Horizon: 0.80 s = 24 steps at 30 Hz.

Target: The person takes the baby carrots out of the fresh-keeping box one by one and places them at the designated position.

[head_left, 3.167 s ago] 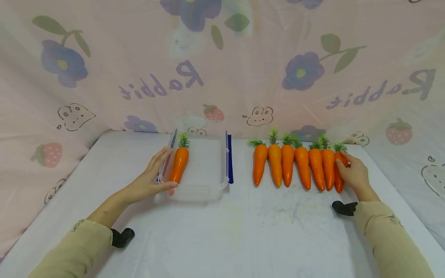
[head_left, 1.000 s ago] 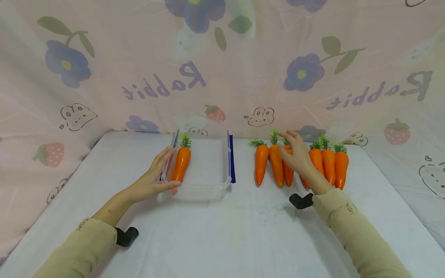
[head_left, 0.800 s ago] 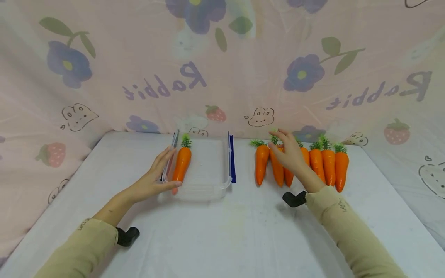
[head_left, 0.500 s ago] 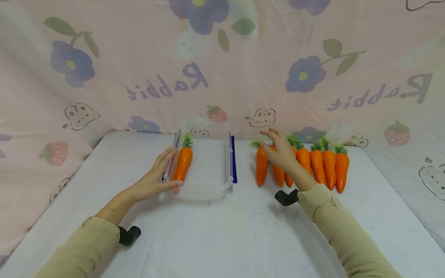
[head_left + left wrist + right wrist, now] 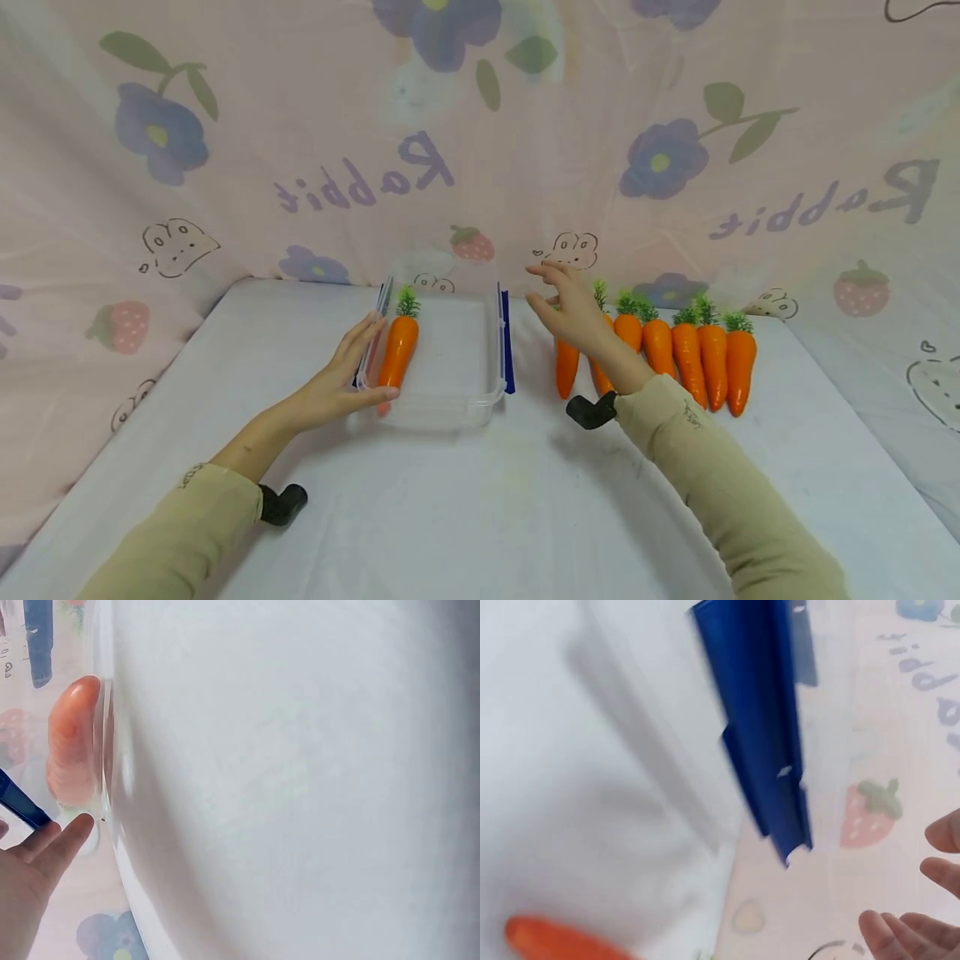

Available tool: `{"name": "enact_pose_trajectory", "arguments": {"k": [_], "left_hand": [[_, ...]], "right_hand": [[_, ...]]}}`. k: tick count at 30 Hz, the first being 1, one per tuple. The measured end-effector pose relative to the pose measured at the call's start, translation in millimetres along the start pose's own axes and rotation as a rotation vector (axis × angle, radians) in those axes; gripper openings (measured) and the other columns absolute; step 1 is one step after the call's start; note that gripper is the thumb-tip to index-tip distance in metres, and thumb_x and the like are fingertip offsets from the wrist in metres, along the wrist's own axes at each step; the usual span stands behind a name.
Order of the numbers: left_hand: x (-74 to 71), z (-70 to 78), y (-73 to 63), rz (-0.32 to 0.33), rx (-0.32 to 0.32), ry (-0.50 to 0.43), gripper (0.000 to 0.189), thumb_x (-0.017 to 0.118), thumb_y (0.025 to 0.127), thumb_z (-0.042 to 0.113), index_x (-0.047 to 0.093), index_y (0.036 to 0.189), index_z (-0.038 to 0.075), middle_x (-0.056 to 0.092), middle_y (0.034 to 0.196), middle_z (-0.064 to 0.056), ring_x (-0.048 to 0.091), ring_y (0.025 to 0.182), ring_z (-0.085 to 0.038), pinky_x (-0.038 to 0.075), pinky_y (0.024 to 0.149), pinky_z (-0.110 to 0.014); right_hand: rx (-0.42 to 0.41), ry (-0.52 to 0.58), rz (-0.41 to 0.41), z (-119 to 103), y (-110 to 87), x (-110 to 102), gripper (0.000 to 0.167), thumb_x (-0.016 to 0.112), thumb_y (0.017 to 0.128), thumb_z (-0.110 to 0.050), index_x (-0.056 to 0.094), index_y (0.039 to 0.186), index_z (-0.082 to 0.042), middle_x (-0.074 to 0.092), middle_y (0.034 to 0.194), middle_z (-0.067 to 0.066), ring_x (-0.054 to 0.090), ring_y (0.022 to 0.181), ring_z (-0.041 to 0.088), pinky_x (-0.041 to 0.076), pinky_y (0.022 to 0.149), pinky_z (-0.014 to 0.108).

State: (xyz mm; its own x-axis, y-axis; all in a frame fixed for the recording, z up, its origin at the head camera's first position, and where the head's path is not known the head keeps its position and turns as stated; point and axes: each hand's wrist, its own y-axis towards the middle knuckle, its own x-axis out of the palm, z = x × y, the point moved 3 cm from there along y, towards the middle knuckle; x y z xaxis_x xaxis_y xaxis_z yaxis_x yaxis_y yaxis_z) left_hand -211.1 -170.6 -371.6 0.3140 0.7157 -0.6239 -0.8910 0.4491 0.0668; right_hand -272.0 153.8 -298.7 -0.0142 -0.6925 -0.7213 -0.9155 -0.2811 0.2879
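Note:
A clear plastic box [image 5: 450, 402] with blue side flaps sits left of centre in the head view. One orange carrot [image 5: 398, 354] with a green top lies inside along its left wall; the left wrist view shows that carrot [image 5: 71, 742] through the plastic. My left hand [image 5: 337, 379] rests against the box's left side, fingers fairly straight, thumb at the front corner. Over the left end of a row of carrots [image 5: 686, 354] hovers my right hand [image 5: 577, 315], fingers spread and holding nothing. It partly hides the leftmost carrots [image 5: 567, 367].
The box's right blue flap [image 5: 507, 342] hangs outward, between the box and the carrot row; the right wrist view has this flap [image 5: 761, 727] up close. A patterned cloth [image 5: 480, 150] stands behind the white table [image 5: 450, 517].
My right hand has left the rightmost carrot and travelled left across the row, past the left carrots toward the box. The left hand stays against the box. The carrots keep their places.

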Motion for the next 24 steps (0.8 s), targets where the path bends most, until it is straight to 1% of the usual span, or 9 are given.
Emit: {"name": "enact_pose_trajectory", "arguments": {"k": [4,8,12,15,18,20,24], "left_hand": [[0.3,0.8,-0.4,-0.004,-0.002,-0.016,0.098,0.071,0.085,0.036,0.002,0.154,0.035,-0.013,0.161,-0.003,0.003,0.145,-0.044,0.016,0.100,-0.078],[0.8,0.3,-0.4,-0.006,-0.005,-0.015,0.098,0.071,0.085,0.037,0.001,0.154,0.036,-0.013,0.161,-0.003,0.003,0.145,-0.044,0.016,0.100,-0.078],[0.4,-0.3,-0.4,-0.004,-0.003,-0.004,0.097,0.071,0.086,0.037,0.002,0.154,0.032,-0.013,0.161,-0.003,0.004,0.145,-0.044,0.016,0.101,-0.078],[-0.3,0.3,-0.3,-0.002,0.006,0.000,0.097,0.071,0.086,0.036,0.004,0.155,0.027,-0.012,0.161,-0.005,0.004,0.145,-0.045,0.016,0.101,-0.078],[-0.8,0.7,-0.2,-0.002,0.015,0.001,0.096,0.071,0.086,0.035,0.005,0.155,0.023,-0.011,0.161,-0.007,0.004,0.145,-0.045,0.016,0.101,-0.077],[-0.8,1.1,-0.1,-0.003,0.015,-0.001,0.096,0.071,0.086,0.035,0.005,0.155,0.024,-0.011,0.161,-0.007,0.004,0.145,-0.045,0.016,0.101,-0.077],[-1.2,1.3,-0.3,-0.004,0.009,-0.006,0.096,0.071,0.086,0.035,0.005,0.155,0.028,-0.011,0.161,-0.006,0.004,0.145,-0.046,0.016,0.101,-0.077]], "right_hand": [[-0.015,-0.006,0.004,-13,6.6,6,0.044,0.056,0.096,-0.018,0.051,0.137,-0.007,0.036,0.147,0.020,0.050,0.122,0.032,0.054,0.089,0.044],[-0.021,-0.004,-0.016,-24,12.8,11,0.044,0.055,0.096,-0.019,0.051,0.138,-0.008,0.035,0.148,0.019,0.050,0.122,0.031,0.053,0.091,0.043],[-0.031,-0.002,-0.031,-36,19.6,16,0.044,0.055,0.096,-0.022,0.051,0.138,-0.010,0.036,0.149,0.017,0.053,0.120,0.030,0.054,0.089,0.042],[-0.068,0.011,-0.036,-45,25.5,21,0.043,0.054,0.096,-0.022,0.052,0.138,-0.012,0.038,0.148,0.016,0.053,0.120,0.029,0.054,0.089,0.041],[-0.123,0.036,-0.046,-54,31.4,25,0.042,0.053,0.096,-0.019,0.052,0.137,-0.010,0.040,0.147,0.015,0.051,0.121,0.029,0.053,0.090,0.040],[-0.157,0.039,-0.047,-59,35.6,29,0.041,0.053,0.096,-0.017,0.053,0.136,-0.009,0.043,0.145,0.014,0.051,0.121,0.029,0.052,0.091,0.039],[-0.191,0.026,-0.059,-69,43.9,35,0.040,0.054,0.095,-0.016,0.055,0.134,-0.006,0.047,0.140,0.016,0.051,0.119,0.030,0.053,0.090,0.039]]}}
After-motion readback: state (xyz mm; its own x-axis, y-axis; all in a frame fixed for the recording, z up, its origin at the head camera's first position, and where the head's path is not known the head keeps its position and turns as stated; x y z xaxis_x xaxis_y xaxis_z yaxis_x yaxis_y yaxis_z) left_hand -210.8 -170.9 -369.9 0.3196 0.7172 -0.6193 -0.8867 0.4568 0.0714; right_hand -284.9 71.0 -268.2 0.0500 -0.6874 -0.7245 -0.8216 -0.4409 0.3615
